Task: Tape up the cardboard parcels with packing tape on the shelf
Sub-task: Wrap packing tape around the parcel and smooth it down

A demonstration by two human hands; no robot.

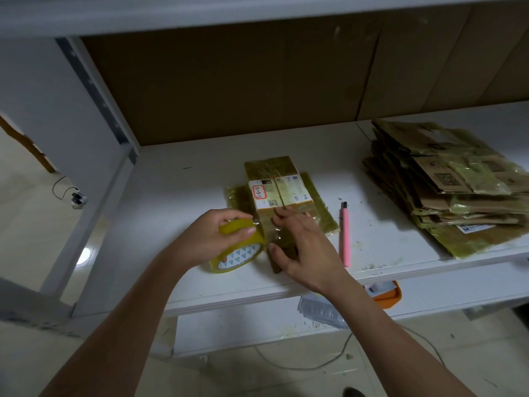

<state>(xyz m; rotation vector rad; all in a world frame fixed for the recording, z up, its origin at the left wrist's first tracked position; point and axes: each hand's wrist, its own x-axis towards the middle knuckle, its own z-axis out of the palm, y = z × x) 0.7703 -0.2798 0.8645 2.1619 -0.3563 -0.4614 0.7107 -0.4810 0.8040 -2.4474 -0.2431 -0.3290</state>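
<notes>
Parcel (276, 193) lay left of the pink cutter (345, 233); left hand (213, 239) gripped the tape roll (239, 250), right hand (303, 247) pressed it, fingers straight.

- The right hand (300, 247) covers the near end of the parcel (274, 193).
- The parcel's label print is too small to read.
- The pile of flattened cartons (458, 184) runs off the right edge.
- An orange thing (389, 296) under the shelf (200, 179) is mostly hidden.
</notes>
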